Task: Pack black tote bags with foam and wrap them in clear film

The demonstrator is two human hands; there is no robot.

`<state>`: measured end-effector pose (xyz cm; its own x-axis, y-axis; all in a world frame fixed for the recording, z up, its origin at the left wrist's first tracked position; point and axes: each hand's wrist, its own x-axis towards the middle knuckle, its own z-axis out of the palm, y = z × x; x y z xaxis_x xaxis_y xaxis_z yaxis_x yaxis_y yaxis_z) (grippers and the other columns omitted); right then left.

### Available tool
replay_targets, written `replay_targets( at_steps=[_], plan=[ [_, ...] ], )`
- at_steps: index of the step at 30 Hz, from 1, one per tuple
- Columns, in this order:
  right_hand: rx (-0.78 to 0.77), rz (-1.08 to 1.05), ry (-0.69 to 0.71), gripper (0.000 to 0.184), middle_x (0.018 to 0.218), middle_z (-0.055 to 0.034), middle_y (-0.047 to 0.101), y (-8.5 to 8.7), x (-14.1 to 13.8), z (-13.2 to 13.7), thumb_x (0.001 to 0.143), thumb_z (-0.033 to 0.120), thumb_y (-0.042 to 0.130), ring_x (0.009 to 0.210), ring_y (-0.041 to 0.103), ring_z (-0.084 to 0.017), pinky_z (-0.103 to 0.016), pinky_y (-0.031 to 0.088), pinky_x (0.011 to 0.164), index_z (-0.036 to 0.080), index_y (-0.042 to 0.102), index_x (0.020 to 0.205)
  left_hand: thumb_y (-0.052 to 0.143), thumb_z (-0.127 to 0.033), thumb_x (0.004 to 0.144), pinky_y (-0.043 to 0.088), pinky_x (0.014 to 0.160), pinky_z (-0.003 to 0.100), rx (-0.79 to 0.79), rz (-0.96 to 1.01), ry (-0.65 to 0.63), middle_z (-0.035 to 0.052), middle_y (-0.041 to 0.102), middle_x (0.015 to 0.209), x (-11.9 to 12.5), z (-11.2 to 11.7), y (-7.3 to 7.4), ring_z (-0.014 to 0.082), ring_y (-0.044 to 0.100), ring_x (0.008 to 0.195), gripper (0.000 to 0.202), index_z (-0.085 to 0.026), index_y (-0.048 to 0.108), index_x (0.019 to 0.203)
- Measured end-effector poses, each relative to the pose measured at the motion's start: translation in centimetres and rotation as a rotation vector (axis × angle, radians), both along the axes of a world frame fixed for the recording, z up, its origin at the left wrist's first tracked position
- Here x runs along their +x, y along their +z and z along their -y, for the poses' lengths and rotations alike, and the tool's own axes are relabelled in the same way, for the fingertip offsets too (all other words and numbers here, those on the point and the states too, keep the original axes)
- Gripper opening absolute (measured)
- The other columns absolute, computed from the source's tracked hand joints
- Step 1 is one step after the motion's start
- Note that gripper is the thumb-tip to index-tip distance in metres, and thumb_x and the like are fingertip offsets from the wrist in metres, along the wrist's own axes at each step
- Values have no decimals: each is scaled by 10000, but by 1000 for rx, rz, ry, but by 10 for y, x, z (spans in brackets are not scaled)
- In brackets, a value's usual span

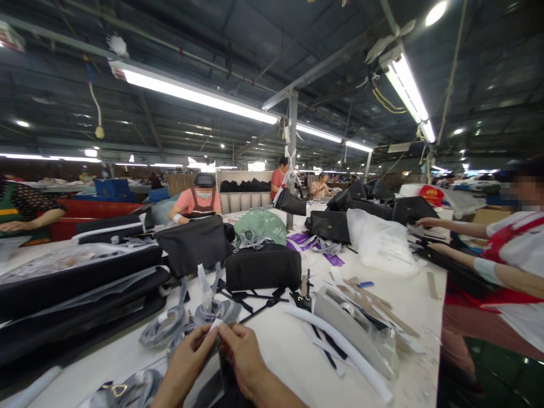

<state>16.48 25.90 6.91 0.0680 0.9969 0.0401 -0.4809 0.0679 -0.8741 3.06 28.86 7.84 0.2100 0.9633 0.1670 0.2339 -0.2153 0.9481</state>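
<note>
Low in the head view, my left hand (191, 354) and my right hand (245, 351) meet, fingertips pinched together on a small white strip (217, 323). A dark piece of material (226, 381) hangs just below my right fingers; whether it joins the strip is hidden. Right beyond my fingers lie coiled straps in clear grey wrapping (217, 309), with another wrapped coil (164, 326) to the left. Black straps with buckles (272, 303) lie flat on the white table (293, 354). Behind them stands a black handbag (263, 267).
A larger black bag (195, 243) and stacked black pieces (85, 283) stand left. At right lie a tape dispenser (352, 323), a white foam strip (340, 348) and a white plastic bag (382, 243). A co-worker (510, 255) handles black bags beyond the right edge; others sit behind.
</note>
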Motion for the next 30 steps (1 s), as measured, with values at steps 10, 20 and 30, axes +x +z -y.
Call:
replay_targets(
  at_steps=[10, 20, 30],
  plan=[
    [35, 388, 78, 378, 575, 28, 620, 20, 26, 12, 654, 561, 774, 555, 549, -138, -259, 436, 611, 188, 731, 699, 630, -698, 647, 557, 813, 331, -35, -62, 222, 83, 770, 939, 6, 17, 14, 306, 701, 951, 623, -158, 709, 947],
    [62, 1392, -558, 177, 1250, -115, 661, 74, 307, 120, 815, 336, 657, 1274, 488, -293, -453, 256, 1137, 205, 763, 869, 618, -636, 697, 487, 923, 390, -6, -148, 236, 103, 747, 1032, 13, 17, 9, 321, 664, 1038, 566, -171, 699, 1009],
    [-263, 1183, -425, 230, 1012, -104, 756, 54, 361, 120, 709, 407, 742, 1010, 651, -266, -332, 457, 892, 194, 765, 625, 588, -656, 719, 478, 879, 371, 38, -185, 207, 78, 759, 998, 9, 17, 8, 317, 671, 1013, 563, -187, 709, 1005]
  ],
)
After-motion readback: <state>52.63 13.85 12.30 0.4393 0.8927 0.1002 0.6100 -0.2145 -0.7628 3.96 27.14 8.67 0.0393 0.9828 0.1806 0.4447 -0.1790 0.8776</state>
